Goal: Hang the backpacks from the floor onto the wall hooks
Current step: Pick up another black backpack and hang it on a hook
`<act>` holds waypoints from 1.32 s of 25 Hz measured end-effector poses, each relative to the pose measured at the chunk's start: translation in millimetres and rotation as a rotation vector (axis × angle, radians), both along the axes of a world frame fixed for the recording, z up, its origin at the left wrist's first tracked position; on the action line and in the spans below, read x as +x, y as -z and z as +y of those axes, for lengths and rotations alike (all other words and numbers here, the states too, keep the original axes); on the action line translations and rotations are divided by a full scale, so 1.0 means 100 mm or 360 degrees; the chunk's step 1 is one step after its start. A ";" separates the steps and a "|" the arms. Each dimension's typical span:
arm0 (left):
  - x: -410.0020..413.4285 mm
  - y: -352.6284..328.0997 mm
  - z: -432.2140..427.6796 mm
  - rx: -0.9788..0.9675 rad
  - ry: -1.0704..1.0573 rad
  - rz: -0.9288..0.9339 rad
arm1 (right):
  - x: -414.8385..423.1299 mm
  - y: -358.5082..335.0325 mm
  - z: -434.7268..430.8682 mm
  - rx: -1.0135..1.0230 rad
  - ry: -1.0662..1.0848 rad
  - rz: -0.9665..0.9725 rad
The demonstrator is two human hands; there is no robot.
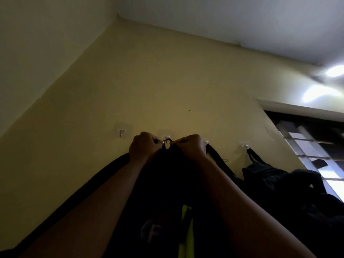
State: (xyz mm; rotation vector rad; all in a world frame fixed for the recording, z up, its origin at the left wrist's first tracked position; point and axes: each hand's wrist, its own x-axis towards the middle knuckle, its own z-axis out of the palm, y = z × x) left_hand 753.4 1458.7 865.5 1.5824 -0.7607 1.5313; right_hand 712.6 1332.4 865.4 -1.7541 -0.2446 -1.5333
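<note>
- Pinching the top loop [168, 140] of a black backpack [160, 192], my left hand [144, 148] and right hand [190, 147] hold it at a wall hook [167, 137].
- Another backpack [264, 175] hangs at right.
- One hook [121, 133] stands bare at left.

**Bare hands and forearms, no sleeves**

Two bare forearms reach up beneath the wall hook [167, 137]. The left hand [144, 147] and the right hand [191, 146] wear no gloves, rings or watch. No sleeve shows anywhere along either arm.
</note>
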 end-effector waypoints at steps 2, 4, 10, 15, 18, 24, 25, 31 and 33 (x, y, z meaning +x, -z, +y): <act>0.03 -0.09 0.00 -0.0011 -0.0042 -0.0046 | 0.04 -0.07 0.02 0.0001 0.0054 -0.0051; 0.06 -0.17 -0.01 -0.0002 -0.0102 -0.0079 | 0.07 -0.14 0.03 0.0005 0.0092 -0.0077; 0.13 -0.28 -0.02 -0.0046 -0.0221 0.0122 | 0.17 -0.18 -0.02 0.0192 0.0033 0.0018; 0.07 -0.06 0.00 -0.0027 -0.0201 0.0189 | 0.10 -0.03 0.02 0.0162 0.0005 0.0053; -0.01 0.04 0.04 0.0027 -0.0157 0.0246 | -0.03 0.13 0.01 0.0109 -0.0093 -0.0041; -0.41 0.34 0.05 0.0001 -0.0009 0.0366 | -0.25 0.35 -0.01 -0.0109 -0.0160 -0.0014; -0.51 0.40 0.02 -0.0016 0.0031 0.0403 | -0.31 0.38 -0.01 -0.0139 -0.0212 0.0011; -1.12 0.90 -0.08 -0.0159 0.0443 0.0618 | -0.74 0.84 -0.08 0.0059 -0.0620 0.0200; -1.32 1.14 -0.11 -0.0185 0.0528 0.0695 | -1.00 1.08 -0.17 0.0193 -0.0715 0.0311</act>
